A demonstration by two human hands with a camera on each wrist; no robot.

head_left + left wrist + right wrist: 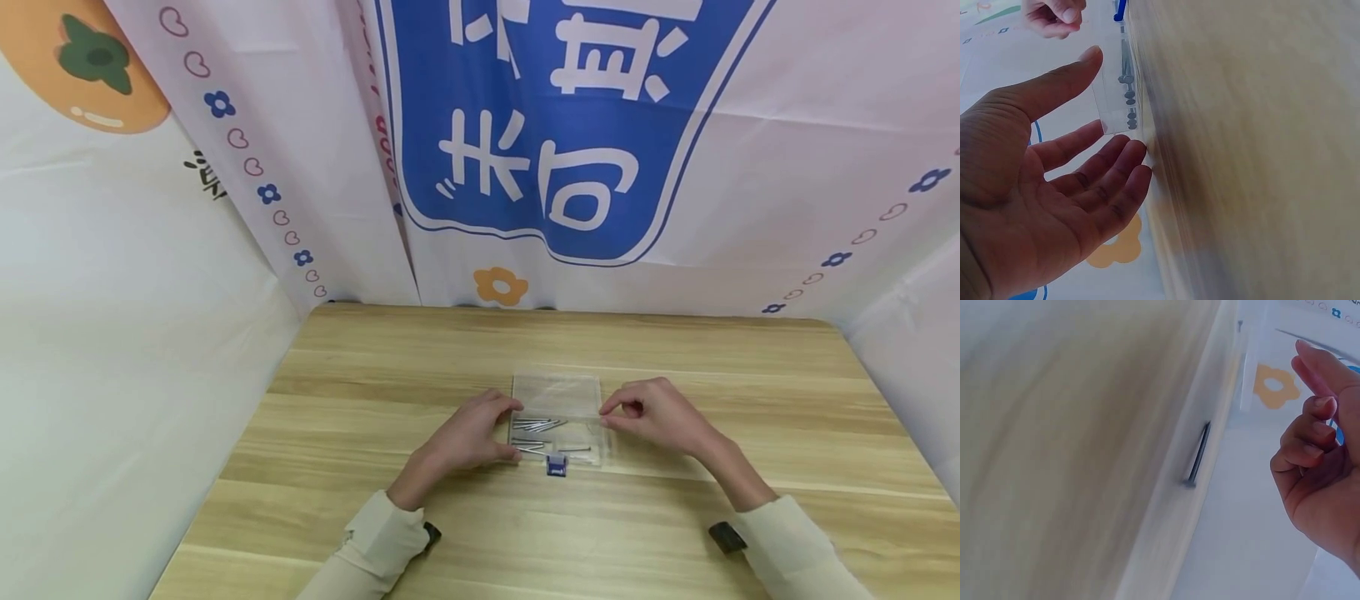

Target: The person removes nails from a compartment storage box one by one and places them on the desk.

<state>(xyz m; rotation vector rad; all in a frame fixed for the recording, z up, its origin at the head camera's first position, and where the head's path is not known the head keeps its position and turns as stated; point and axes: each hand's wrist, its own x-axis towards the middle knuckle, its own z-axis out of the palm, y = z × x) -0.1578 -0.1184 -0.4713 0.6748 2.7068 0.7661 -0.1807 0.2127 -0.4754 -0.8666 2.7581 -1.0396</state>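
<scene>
A clear plastic compartment box (555,395) lies on the wooden table, with several steel nails (534,425) in its near compartments. A small blue tag (557,468) sits at its front edge. At the box's left side, my left hand (471,433) spreads thumb and fingers along the edge, a fingertip right at the box's corner in the left wrist view. My right hand (660,415) is beside the right edge, thumb and index tips brought together, other fingers curled, no item visible between them. A single nail (1197,454) shows beside the box in the right wrist view, below that hand.
The table (375,375) runs back to a printed cloth (450,267) hanging behind it. White cloth also hangs at the left (112,333) and right sides. A dark wrist device (726,537) is at the right cuff.
</scene>
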